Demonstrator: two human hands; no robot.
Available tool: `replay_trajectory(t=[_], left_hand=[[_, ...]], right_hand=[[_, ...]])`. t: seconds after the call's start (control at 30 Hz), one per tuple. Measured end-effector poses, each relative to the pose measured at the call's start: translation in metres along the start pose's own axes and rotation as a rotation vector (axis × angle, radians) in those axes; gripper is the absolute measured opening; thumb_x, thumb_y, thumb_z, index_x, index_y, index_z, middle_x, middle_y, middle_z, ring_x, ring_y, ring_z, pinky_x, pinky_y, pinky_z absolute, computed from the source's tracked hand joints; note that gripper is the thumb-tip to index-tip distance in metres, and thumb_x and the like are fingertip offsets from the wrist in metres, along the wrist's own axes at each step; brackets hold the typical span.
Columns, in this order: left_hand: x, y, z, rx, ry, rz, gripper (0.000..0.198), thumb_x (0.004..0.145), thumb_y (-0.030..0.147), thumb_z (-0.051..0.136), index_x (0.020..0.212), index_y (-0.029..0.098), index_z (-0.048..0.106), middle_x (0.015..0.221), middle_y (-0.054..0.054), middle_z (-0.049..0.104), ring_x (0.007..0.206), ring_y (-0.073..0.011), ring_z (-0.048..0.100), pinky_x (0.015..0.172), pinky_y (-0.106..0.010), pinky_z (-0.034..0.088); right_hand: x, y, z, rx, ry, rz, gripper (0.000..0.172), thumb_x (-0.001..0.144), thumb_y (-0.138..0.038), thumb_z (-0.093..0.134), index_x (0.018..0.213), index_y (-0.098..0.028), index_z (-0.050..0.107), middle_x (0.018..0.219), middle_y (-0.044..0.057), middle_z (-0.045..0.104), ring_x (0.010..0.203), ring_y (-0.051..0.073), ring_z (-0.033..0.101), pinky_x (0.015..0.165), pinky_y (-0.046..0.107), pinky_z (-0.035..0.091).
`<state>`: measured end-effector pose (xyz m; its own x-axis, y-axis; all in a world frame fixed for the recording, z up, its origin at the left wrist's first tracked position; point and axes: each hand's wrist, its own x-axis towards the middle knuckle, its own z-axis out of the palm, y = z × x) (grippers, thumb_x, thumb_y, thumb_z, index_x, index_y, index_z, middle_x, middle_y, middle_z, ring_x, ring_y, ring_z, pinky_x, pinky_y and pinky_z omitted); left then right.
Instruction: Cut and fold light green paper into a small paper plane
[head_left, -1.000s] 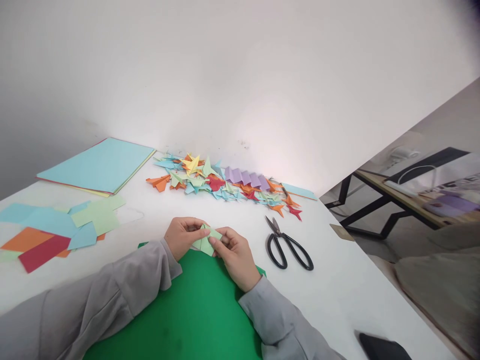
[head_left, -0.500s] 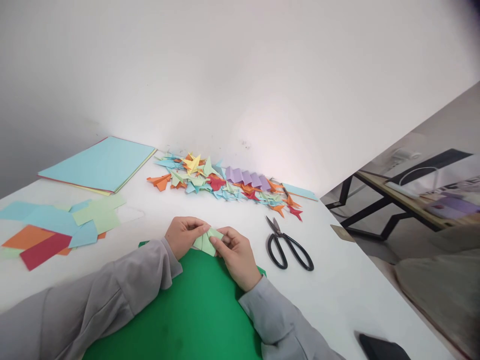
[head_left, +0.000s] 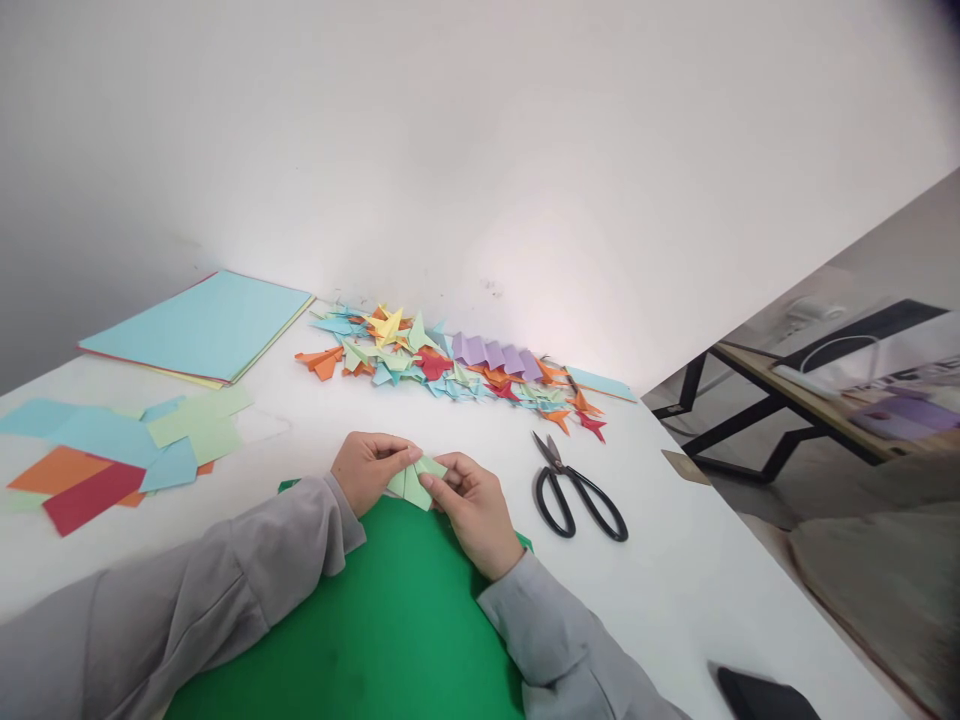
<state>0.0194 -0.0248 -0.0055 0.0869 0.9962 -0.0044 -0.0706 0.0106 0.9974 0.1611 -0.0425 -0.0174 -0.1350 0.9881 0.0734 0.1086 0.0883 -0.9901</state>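
Note:
A small light green paper [head_left: 409,487] with creases and folded parts is held up between both hands, over the far edge of a green sheet [head_left: 397,610]. My left hand [head_left: 369,468] pinches its upper left side between thumb and fingers. On the right side, my right hand [head_left: 474,508] grips it with the thumb pressed on top. The fingers behind the paper are partly hidden. Black-handled scissors [head_left: 576,492] lie to the right of my right hand, blades pointing away.
Folded paper planes [head_left: 433,364] in several colours and a purple pleated strip [head_left: 491,354] lie along the wall. Loose paper pieces [head_left: 94,495] are at the left, below a stack of coloured sheets [head_left: 202,320]. A black object [head_left: 765,694] sits at the lower right of the white table [head_left: 637,600].
Both hands keep the same hold on the green paper. The view has shifted very slightly; nothing else has visibly moved.

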Motion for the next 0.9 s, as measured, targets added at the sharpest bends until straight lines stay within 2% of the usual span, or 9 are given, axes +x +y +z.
replay_trajectory(t=[0.27, 0.5, 0.9], left_hand=[[-0.0002, 0.0005, 0.0001, -0.068, 0.021, -0.069, 0.014, 0.056, 0.029, 0.067, 0.056, 0.014, 0.066, 0.042, 0.002, 0.057, 0.038, -0.0075, 0.044, 0.039, -0.02, 0.036], [-0.0005, -0.0003, 0.0005, -0.113, -0.089, -0.041, 0.019, 0.051, 0.024, 0.071, 0.064, 0.012, 0.065, 0.058, 0.0, 0.064, 0.052, -0.0109, 0.055, 0.05, -0.022, 0.043], [-0.0004, 0.0019, 0.0009, -0.096, -0.063, -0.041, 0.018, 0.049, 0.021, 0.072, 0.061, 0.011, 0.063, 0.054, 0.0, 0.063, 0.05, -0.0112, 0.055, 0.05, -0.023, 0.043]], right_hand=[[-0.0008, -0.0044, -0.0001, 0.087, -0.036, 0.018, 0.017, 0.066, -0.03, 0.063, 0.073, -0.016, 0.054, 0.044, -0.008, 0.046, 0.041, 0.008, 0.045, 0.043, 0.021, 0.035], [0.0008, -0.0015, -0.001, 0.145, -0.027, 0.031, 0.019, 0.066, -0.031, 0.064, 0.071, -0.015, 0.055, 0.047, -0.006, 0.051, 0.041, 0.007, 0.046, 0.043, 0.02, 0.035], [-0.0003, 0.0007, -0.0004, 0.113, -0.023, 0.028, 0.019, 0.066, -0.031, 0.064, 0.073, -0.015, 0.055, 0.047, -0.006, 0.051, 0.042, 0.008, 0.047, 0.044, 0.021, 0.035]])
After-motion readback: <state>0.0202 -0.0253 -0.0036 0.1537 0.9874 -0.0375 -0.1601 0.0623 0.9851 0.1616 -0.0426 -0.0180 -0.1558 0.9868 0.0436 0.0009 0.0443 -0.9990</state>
